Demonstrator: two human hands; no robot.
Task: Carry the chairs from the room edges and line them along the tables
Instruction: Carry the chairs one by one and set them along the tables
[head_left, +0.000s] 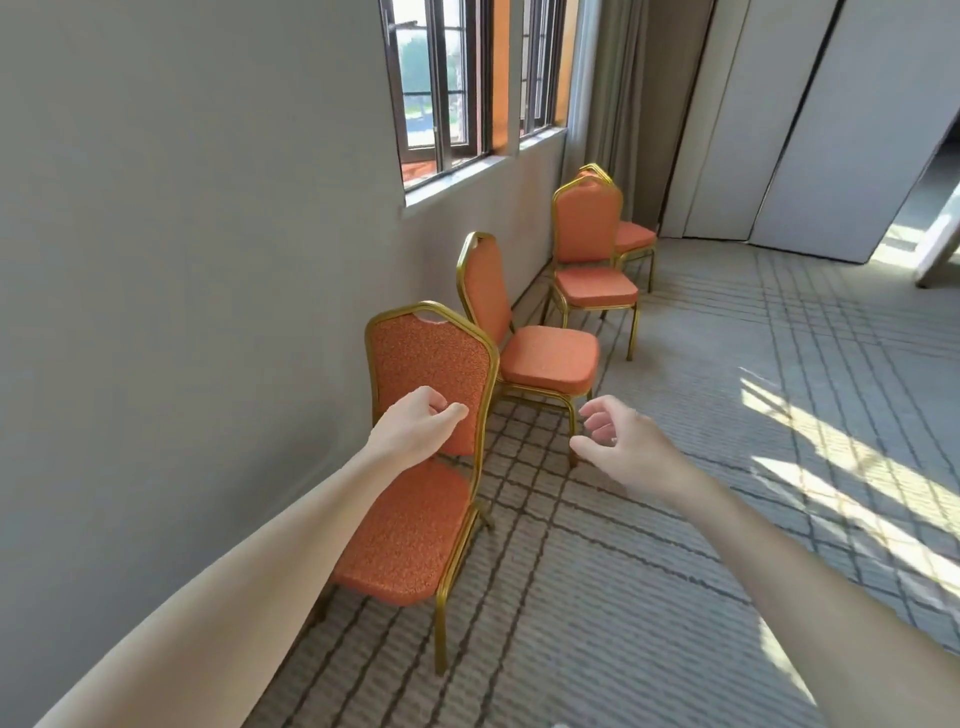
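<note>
Along the wall (182, 260), under the windows (441, 88), the nearest chair (415, 530) stands on the carpet (675, 571), with three more chairs (545, 358) in a loose row beyond it. Our left hand (415, 426) hovers before its backrest, fingers loosely curled, holding nothing; we cannot tell if it touches the fabric. Our right hand (618, 441) hangs just beside the chair, fingers relaxed and parted, holding nothing.

Four chairs (550, 358), two windows (441, 88), two hands (415, 426), one curtain (608, 93).

The chairs count off as a nearest chair (426, 364), a second chair (545, 358), a third chair (584, 223) and a fourth chair (635, 236) — four orange seats in gold frames. A near window (447, 104) plus a far window (540, 67) makes two; a left hand (415, 428) and a right hand (618, 447) — two.
</note>
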